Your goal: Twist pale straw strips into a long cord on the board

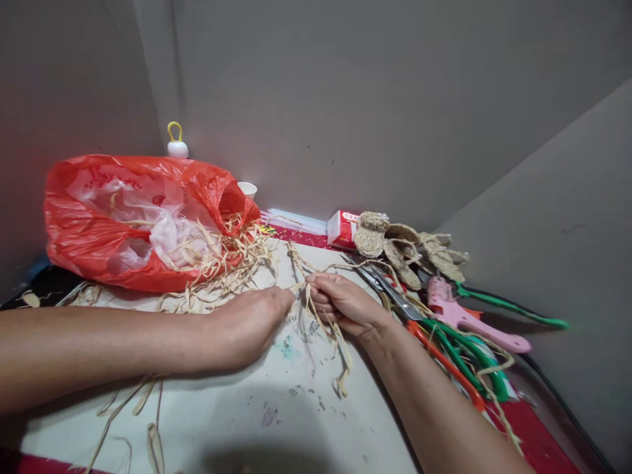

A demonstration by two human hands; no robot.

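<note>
Lying near the middle of the white surface [296,421], the braided cord [295,258] is just beyond the two hands, and its loose strands [340,362] hang down below the right hand [345,304]. The grip of this hand is pinching the strands between the thumb and the bent fingers. The left hand [254,326] is closed, with its back toward the camera; a thin strand passes between it and the right hand, so it seems to be pinched there, although the left fingertips are hidden. To the left of the cord, many dry strips [237,260] spill from a red plastic bag [69,220], which lies on its side. Behind the bag stand a white cup [248,190] and a white object with a yellow loop [176,148]. Farther back lie thin pale sticks [301,221], and next to them is a red and white box [340,229], just beside some woven fiber pieces [370,237]. Near the right forearm there are scissors [407,306] with their blades pointing away, some green handles [451,345], and a pink glue gun [469,319]. Grey walls [345,99] rise behind everything.
</note>
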